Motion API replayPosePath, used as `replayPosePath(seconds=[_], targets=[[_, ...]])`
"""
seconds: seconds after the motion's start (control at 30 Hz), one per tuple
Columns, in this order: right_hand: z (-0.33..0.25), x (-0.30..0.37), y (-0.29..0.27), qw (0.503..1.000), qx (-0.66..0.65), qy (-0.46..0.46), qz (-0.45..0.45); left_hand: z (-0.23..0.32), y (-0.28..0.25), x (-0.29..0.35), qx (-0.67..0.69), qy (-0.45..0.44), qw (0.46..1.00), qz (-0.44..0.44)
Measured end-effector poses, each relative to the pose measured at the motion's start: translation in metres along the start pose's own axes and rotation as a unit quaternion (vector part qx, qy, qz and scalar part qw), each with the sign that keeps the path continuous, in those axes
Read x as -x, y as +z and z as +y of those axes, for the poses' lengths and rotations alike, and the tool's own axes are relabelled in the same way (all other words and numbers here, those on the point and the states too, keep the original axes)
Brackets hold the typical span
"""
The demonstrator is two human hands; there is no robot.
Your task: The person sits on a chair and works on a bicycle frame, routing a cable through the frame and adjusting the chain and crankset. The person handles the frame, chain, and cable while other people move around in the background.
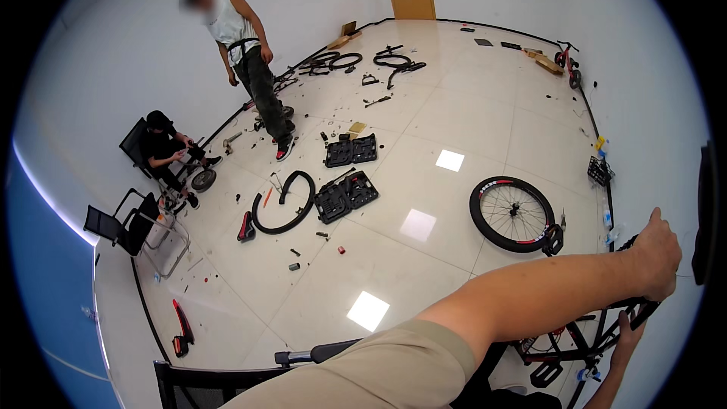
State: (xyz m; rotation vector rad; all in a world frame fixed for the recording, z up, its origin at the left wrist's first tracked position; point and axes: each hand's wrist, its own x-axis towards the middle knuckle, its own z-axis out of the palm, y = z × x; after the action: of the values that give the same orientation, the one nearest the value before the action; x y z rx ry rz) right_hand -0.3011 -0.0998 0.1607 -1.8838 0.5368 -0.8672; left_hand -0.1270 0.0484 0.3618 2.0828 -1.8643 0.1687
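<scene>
My left arm, in a khaki sleeve, stretches across the lower right. My left hand [656, 254] is closed above a black bicycle frame [598, 348]; what its fingers hold is hidden. Below it, my right hand [627, 337] comes up from the lower edge with its fingers around a black tube of that frame. A black pedal [545, 374] shows low on the bicycle. Much of the bicycle is hidden behind my left arm. A spoked wheel with a black tyre [473, 212] lies flat on the floor, just beyond my left forearm.
Two open black tool cases [345, 197] [351, 151], a loose tyre [261, 226] and a saddle [246, 227] lie mid-floor. One person [254, 53] stands; another [163, 148] sits near the left wall. A chair [136, 227] stands closer. A red-black fender [182, 322] lies lower left.
</scene>
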Motion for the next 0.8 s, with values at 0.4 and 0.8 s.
replayPosePath(seconds=[0.4, 0.8], targets=[[0.091, 0.03, -0.009, 0.99, 0.061, 0.124, 0.014, -0.001, 0.004, 0.002, 0.014, -0.013, 0.999, 0.03], [0.007, -0.018, 0.005, 0.998, -0.044, -0.036, 0.013, 0.001, 0.005, 0.006, 0.019, -0.017, 0.998, 0.05]])
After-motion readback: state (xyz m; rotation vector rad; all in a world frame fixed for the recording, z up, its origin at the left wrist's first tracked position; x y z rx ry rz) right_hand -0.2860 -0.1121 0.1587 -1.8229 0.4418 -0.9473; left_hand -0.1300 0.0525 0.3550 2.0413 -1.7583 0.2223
